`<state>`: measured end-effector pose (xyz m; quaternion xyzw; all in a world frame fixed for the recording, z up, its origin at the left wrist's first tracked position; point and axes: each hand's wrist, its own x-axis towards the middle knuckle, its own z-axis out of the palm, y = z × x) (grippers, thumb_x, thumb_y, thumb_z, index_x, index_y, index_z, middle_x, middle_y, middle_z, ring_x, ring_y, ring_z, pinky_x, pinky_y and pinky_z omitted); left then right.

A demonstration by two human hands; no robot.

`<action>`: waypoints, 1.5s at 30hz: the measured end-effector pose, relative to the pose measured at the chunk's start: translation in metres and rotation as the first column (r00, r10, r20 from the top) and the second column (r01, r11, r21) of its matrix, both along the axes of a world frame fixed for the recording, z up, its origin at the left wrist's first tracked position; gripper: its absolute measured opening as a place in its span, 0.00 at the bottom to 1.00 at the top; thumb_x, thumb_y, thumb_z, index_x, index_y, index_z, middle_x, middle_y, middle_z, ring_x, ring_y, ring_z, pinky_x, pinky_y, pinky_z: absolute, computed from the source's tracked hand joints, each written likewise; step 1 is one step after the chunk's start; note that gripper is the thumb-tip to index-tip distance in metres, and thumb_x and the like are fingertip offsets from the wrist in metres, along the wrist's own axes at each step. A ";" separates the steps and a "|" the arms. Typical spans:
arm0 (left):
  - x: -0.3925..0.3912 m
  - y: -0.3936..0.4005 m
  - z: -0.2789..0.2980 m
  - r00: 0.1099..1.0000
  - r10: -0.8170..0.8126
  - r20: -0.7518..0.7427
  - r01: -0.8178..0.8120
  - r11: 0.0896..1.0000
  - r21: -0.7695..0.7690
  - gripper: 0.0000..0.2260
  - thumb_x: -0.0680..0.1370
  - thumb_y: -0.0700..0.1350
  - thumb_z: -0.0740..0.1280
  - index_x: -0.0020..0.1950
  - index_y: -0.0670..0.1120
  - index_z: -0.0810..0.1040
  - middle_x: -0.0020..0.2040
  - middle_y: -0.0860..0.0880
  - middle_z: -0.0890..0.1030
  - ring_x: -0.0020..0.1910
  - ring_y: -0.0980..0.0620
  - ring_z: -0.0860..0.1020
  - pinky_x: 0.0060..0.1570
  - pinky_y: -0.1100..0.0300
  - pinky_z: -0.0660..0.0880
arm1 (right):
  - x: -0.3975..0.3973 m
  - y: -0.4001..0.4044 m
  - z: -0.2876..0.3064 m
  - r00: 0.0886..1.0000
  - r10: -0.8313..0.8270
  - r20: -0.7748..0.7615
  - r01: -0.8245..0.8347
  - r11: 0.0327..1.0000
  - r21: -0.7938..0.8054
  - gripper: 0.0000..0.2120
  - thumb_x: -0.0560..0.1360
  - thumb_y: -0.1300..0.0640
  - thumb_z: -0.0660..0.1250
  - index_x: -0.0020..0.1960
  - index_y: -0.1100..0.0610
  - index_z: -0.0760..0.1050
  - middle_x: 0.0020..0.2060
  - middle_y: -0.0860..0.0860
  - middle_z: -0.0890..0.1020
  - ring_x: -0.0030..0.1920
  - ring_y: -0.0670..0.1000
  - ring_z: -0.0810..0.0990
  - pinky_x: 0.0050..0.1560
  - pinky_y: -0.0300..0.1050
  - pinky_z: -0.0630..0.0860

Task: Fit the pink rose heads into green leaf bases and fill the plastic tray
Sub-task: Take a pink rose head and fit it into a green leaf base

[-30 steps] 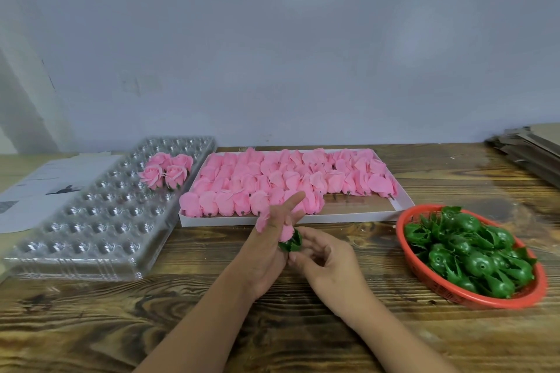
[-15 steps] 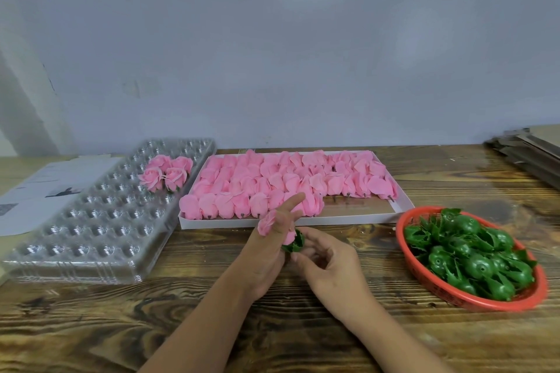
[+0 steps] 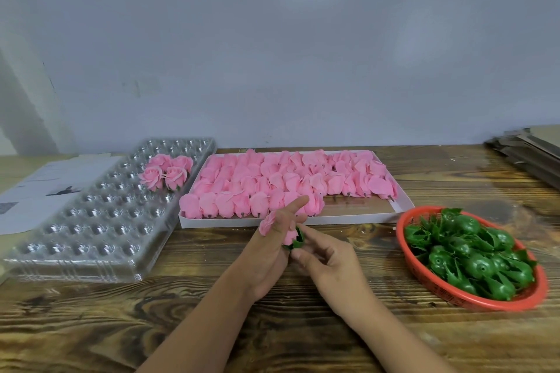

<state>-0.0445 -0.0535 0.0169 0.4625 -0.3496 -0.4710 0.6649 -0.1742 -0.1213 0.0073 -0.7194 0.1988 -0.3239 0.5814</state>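
Rose head point(image 3: 268, 225) in left fingers point(image 3: 298, 202), leaf base point(image 3: 297, 239) against right fingertips point(image 3: 303, 228)

Held above the tabletop's middle: one pink rose head point(image 3: 290, 238) pressed against a green leaf base point(image 3: 297, 240). Lying in rows in the white box point(image 3: 348, 219) toward the far edge: loose rose heads point(image 3: 272, 182). Heaped near the right edge: leaf bases point(image 3: 472, 257). Standing at the clear plastic tray's point(image 3: 91, 221) far corner: four finished roses point(image 3: 165, 171).

Head camera looks forward-down, close over table point(image 3: 394, 327).
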 end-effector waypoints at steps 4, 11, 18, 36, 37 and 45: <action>-0.002 0.000 0.003 0.999 -0.011 -0.034 0.011 1.000 0.001 0.31 0.67 0.71 0.71 0.66 0.57 0.81 0.68 0.57 0.79 0.66 0.62 0.77 0.61 0.56 0.78 | 0.000 0.002 0.001 1.000 0.029 0.002 -0.029 0.999 0.040 0.21 0.78 0.68 0.66 0.68 0.52 0.75 0.44 0.46 0.83 0.44 0.41 0.80 0.47 0.40 0.80; -0.006 0.003 0.007 1.000 0.030 -0.008 -0.029 0.996 0.090 0.21 0.78 0.64 0.61 0.69 0.62 0.78 0.68 0.52 0.80 0.66 0.53 0.79 0.59 0.56 0.78 | 0.000 0.002 0.007 0.987 0.116 0.113 -0.143 0.951 0.272 0.20 0.80 0.69 0.62 0.64 0.49 0.78 0.51 0.47 0.86 0.53 0.48 0.84 0.50 0.40 0.81; -0.005 -0.003 0.005 0.999 0.002 0.040 -0.001 0.999 -0.040 0.28 0.66 0.70 0.73 0.59 0.54 0.83 0.66 0.55 0.81 0.67 0.50 0.78 0.66 0.49 0.76 | -0.002 -0.002 0.010 0.963 0.083 0.257 -0.205 0.845 0.494 0.15 0.73 0.62 0.71 0.58 0.52 0.84 0.46 0.58 0.84 0.47 0.55 0.84 0.49 0.42 0.81; 0.008 0.003 0.009 0.970 0.075 0.231 -0.087 0.995 0.041 0.19 0.70 0.51 0.80 0.59 0.57 0.83 0.59 0.48 0.84 0.59 0.46 0.83 0.53 0.54 0.81 | -0.007 -0.017 0.014 0.991 -0.076 0.114 0.030 0.933 0.360 0.16 0.76 0.65 0.68 0.53 0.46 0.85 0.44 0.54 0.85 0.42 0.50 0.82 0.47 0.45 0.80; 0.008 0.003 0.009 0.967 0.093 0.239 -0.107 0.993 0.045 0.17 0.70 0.50 0.80 0.58 0.55 0.84 0.58 0.47 0.85 0.58 0.46 0.83 0.54 0.54 0.81 | -0.008 -0.017 0.014 0.991 -0.083 0.102 0.043 0.939 0.342 0.17 0.76 0.65 0.68 0.52 0.44 0.85 0.45 0.52 0.86 0.42 0.49 0.82 0.47 0.45 0.81; 0.007 0.002 0.008 0.956 0.168 0.240 -0.182 0.983 0.039 0.10 0.70 0.44 0.77 0.51 0.51 0.87 0.52 0.46 0.87 0.51 0.51 0.85 0.49 0.62 0.80 | -0.005 -0.017 0.014 0.986 -0.165 0.032 0.158 0.974 0.160 0.15 0.75 0.63 0.72 0.56 0.47 0.79 0.47 0.50 0.85 0.47 0.58 0.82 0.55 0.62 0.79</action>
